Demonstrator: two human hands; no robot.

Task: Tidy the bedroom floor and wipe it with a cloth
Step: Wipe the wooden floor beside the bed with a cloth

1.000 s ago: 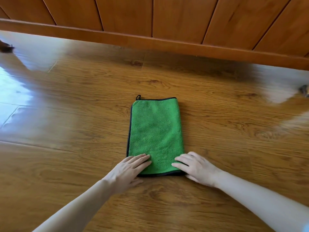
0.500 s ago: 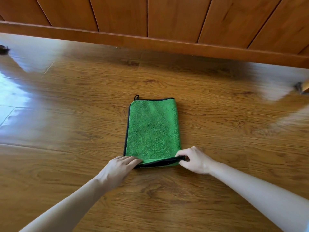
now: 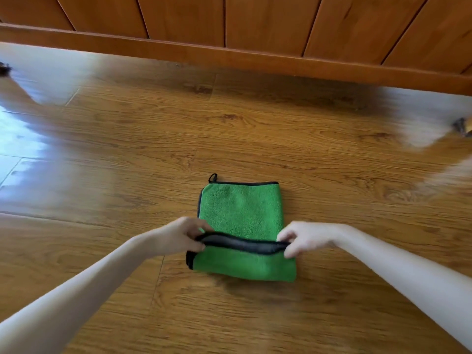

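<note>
- The green microfibre cloth [image 3: 241, 213] lies flat on the wooden floor [image 3: 127, 154], straight ahead of the person and about midway between the two arms; its long axis runs away from the person toward the wooden panelling [image 3: 255, 24].
- The left hand [image 3: 178, 237] pinches the near left corner of the cloth between thumb and curled fingers; the right hand [image 3: 304, 237] pinches the near right corner the same way.
- Between the two hands the black-bound near hem [image 3: 242, 245] is raised off the floor and stretched level, crosswise to the long axis, with a green fold hanging below it.
- The far end of the cloth, with its small black hanging loop [image 3: 212, 178], rests on the floor directly beyond the fingers, so the move in hand looks like carrying the near hem forward to fold the cloth in half.
- Both hands are about equally near the cloth, and neither reaches across it.
- Room is open: bare boards lie on the left, the right and ahead, and the skirting rail [image 3: 255, 58] is well apart from the cloth's far edge.
- A small dark object [image 3: 461, 126] sits at the far right border of the view, too blurred to identify, well clear of the fold path.
</note>
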